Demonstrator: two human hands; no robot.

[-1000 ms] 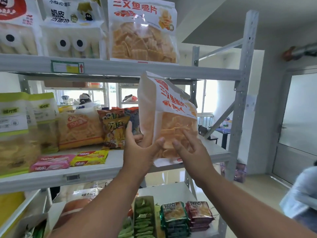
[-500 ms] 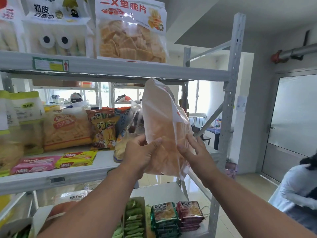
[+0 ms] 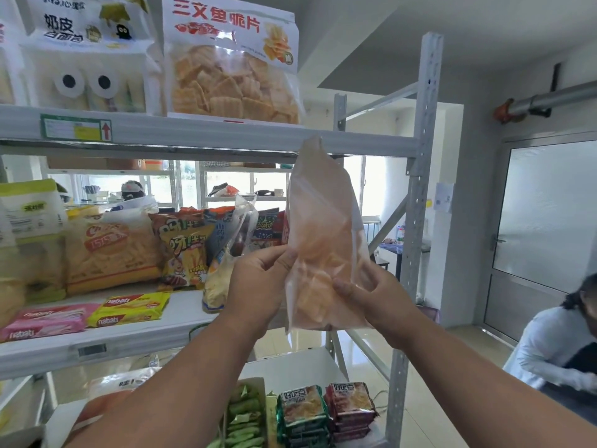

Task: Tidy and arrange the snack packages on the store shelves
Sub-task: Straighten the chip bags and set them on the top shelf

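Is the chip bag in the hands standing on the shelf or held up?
Held up: both hands grip the chip bag, its bottom hanging free.

Small shop: metal shelving [image 3: 420, 176] stocked with snack packages [image 3: 231, 63] (price label [image 3: 76, 127] on rail).

Translucent orange chip bag [image 3: 323, 240], grey shelf [image 3: 206, 134]

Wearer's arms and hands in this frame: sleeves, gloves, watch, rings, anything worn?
Nothing worn that shows. Both forearms are bare from the frame's bottom edge up to the wrists: no sleeves, no watch or band. The left hand and right hand have no gloves, and no rings are visible on the fingers in view.
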